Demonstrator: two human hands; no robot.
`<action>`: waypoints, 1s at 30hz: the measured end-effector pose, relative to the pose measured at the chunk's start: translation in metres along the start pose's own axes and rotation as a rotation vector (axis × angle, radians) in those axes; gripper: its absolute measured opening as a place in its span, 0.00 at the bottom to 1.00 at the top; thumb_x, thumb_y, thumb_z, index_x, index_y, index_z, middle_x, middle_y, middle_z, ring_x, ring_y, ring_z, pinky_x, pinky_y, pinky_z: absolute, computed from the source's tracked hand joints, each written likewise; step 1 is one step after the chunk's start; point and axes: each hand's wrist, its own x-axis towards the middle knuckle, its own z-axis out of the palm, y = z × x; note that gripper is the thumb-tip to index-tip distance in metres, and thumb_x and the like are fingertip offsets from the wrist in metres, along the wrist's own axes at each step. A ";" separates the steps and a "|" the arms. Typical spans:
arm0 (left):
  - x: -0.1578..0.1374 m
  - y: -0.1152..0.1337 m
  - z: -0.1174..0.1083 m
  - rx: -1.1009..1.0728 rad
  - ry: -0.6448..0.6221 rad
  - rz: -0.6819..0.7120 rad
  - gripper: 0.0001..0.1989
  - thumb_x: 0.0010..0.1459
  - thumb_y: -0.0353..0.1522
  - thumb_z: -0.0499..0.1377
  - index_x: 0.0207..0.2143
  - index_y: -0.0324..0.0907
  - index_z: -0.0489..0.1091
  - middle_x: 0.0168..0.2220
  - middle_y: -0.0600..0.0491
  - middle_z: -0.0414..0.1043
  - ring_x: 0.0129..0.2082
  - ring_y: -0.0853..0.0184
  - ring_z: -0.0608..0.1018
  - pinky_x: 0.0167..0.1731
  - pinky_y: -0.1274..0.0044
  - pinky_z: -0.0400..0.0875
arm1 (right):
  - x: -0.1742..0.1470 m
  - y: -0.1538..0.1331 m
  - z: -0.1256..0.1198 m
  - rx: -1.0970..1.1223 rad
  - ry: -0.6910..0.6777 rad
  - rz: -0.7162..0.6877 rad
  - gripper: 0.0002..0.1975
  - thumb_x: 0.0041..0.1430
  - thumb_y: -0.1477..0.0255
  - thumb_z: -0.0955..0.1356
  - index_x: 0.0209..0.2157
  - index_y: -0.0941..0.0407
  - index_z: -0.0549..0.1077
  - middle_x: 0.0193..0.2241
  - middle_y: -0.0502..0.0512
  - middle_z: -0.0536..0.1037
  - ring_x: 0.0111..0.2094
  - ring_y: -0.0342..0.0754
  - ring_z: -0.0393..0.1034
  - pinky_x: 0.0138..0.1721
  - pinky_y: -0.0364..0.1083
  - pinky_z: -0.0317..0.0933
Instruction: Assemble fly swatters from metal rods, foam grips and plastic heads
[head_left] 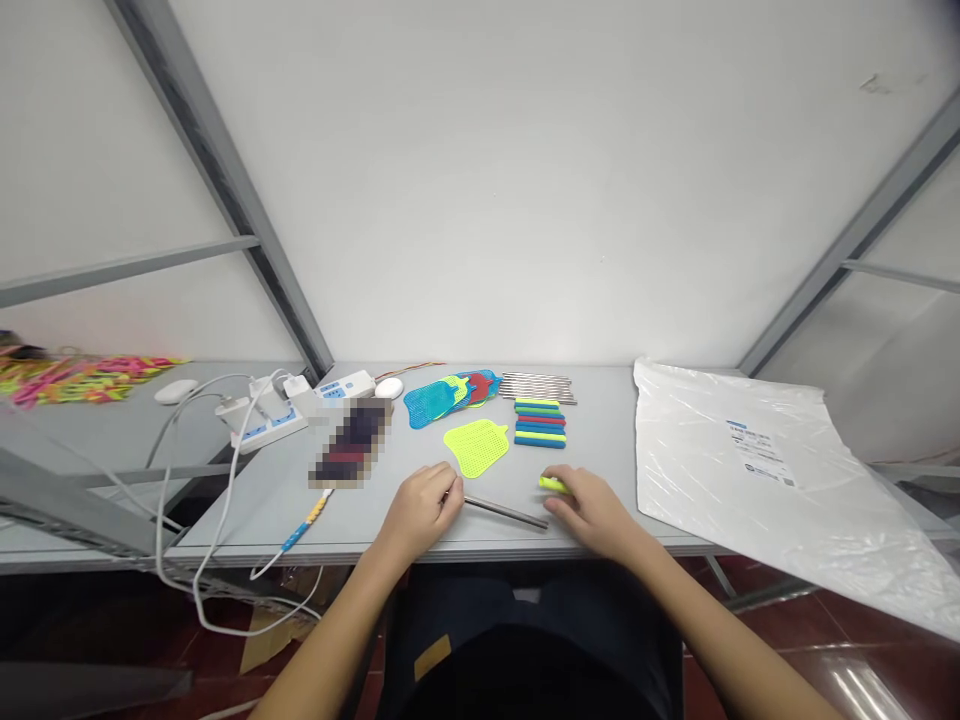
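Observation:
My left hand [424, 508] is closed around one end of a metal rod [506, 511], which points right across the front of the table. In my right hand [592, 508] is a short yellow-green handle grip [553, 485], held between thumb and fingers. The rod's free end lies close to my right thumb, apart from the grip. Just beyond my hands is a yellow-green fly swatter head [477, 446]. A row of coloured handle grips [540, 424] sits behind, in blue, green, red and yellow. Farther back are several metal rods [537, 387] and overlapping swatter heads [439, 400], mostly blue.
A large white plastic package [697, 450] covers the table's right side and overhangs its front edge. At the left are power strips [277, 425] with white cables, a pixelated object [351, 443] and a small white round device [389, 388]. Metal shelf posts [225, 185] frame the table.

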 end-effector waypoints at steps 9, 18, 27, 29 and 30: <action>0.001 0.018 0.005 -0.190 -0.018 -0.091 0.13 0.65 0.36 0.49 0.27 0.43 0.64 0.26 0.56 0.66 0.26 0.68 0.68 0.27 0.77 0.59 | 0.003 -0.008 -0.004 0.335 0.021 -0.048 0.12 0.62 0.61 0.64 0.35 0.53 0.74 0.31 0.52 0.77 0.32 0.47 0.71 0.36 0.44 0.61; 0.031 0.051 -0.009 -0.963 0.157 -0.318 0.11 0.62 0.41 0.55 0.33 0.43 0.65 0.20 0.61 0.60 0.19 0.73 0.67 0.23 0.79 0.60 | -0.007 -0.028 0.004 0.293 -0.071 -0.138 0.10 0.64 0.67 0.61 0.32 0.54 0.71 0.28 0.50 0.74 0.30 0.44 0.67 0.34 0.42 0.58; 0.095 0.052 -0.011 -1.218 0.510 -0.361 0.12 0.55 0.41 0.63 0.29 0.41 0.70 0.22 0.59 0.60 0.20 0.76 0.60 0.22 0.81 0.55 | 0.002 -0.022 0.002 0.325 0.008 -0.055 0.17 0.66 0.61 0.58 0.26 0.54 0.62 0.23 0.47 0.65 0.26 0.43 0.60 0.30 0.42 0.54; 0.102 0.037 -0.018 -1.267 0.621 -0.368 0.13 0.53 0.41 0.64 0.29 0.41 0.68 0.24 0.59 0.61 0.21 0.77 0.60 0.23 0.82 0.56 | 0.003 -0.019 -0.001 0.325 0.004 -0.044 0.18 0.66 0.59 0.57 0.27 0.54 0.63 0.24 0.48 0.66 0.28 0.44 0.61 0.31 0.42 0.55; 0.104 0.031 -0.021 -1.286 0.650 -0.373 0.13 0.53 0.41 0.64 0.28 0.41 0.68 0.24 0.60 0.60 0.20 0.77 0.59 0.23 0.82 0.57 | 0.002 -0.018 -0.001 0.330 -0.009 -0.042 0.18 0.66 0.59 0.57 0.27 0.54 0.64 0.24 0.48 0.66 0.28 0.44 0.62 0.32 0.43 0.56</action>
